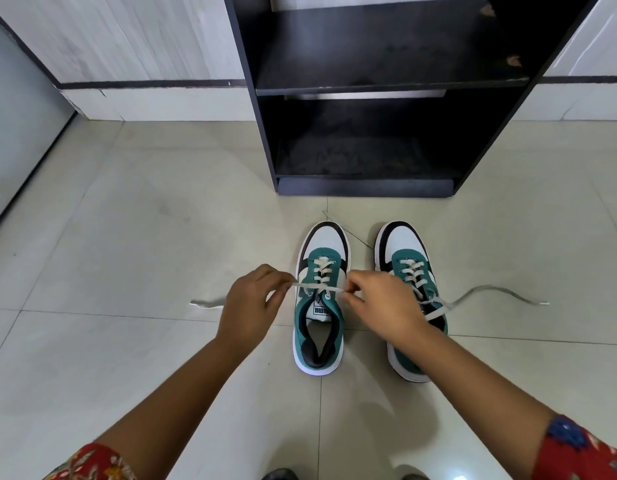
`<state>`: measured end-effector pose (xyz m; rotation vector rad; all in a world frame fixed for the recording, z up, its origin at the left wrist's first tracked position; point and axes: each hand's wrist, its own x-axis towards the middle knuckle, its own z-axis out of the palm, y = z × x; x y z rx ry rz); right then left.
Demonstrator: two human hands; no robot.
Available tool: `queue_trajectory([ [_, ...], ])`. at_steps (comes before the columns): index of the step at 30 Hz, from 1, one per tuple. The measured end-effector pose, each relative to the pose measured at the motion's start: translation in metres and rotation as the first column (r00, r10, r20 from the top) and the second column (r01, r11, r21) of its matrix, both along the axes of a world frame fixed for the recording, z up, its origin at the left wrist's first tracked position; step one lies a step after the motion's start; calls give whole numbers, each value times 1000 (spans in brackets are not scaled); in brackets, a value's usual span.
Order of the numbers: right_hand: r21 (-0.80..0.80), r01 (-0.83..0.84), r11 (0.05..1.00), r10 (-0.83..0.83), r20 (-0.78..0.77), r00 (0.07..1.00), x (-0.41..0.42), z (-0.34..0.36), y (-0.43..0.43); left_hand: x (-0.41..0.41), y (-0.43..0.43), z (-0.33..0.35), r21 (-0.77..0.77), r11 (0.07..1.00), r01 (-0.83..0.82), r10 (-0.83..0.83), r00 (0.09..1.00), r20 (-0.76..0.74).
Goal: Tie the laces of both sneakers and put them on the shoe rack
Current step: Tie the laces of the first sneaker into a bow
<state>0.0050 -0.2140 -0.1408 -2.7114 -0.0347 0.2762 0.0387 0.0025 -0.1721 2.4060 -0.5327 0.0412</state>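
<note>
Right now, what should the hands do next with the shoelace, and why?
Probably cross the two ends and pull a first knot. The left hand and right hand each pinch an end of the left sneaker's lace, stretched flat, no knot visible.

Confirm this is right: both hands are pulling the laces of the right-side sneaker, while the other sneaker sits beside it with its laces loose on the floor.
Not quite. In the head view the left hand and right hand pull the laces of the left-side sneaker. The right-side sneaker is the one beside it with loose laces on the floor.
</note>
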Motion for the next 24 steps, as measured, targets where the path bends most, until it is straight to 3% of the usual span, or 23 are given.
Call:
queue_trajectory([
  [4,-263,-18,965,5,-49,999,0,7,-20,-1,14,-12,136,989,-55,52,998,27],
  [6,-293,-98,951,69,-106,992,-3,2,-12,-8,13,-18,195,981,-7,7,1000,-1],
  [10,-141,-118,983,117,-9,993,-7,-5,5,-14,-2,-17,174,979,105,-97,994,-52],
  [15,13,-64,998,62,83,995,-9,-8,14,-7,-12,-13,151,986,67,-66,998,-15],
  [20,-4,-17,1000,18,64,998,-7,-12,8,-7,-9,-13,252,968,8,-38,993,116],
  [24,-22,0,1000,0,-13,1000,-11,-19,5,-10,-3,-18,294,955,30,-69,990,123],
])
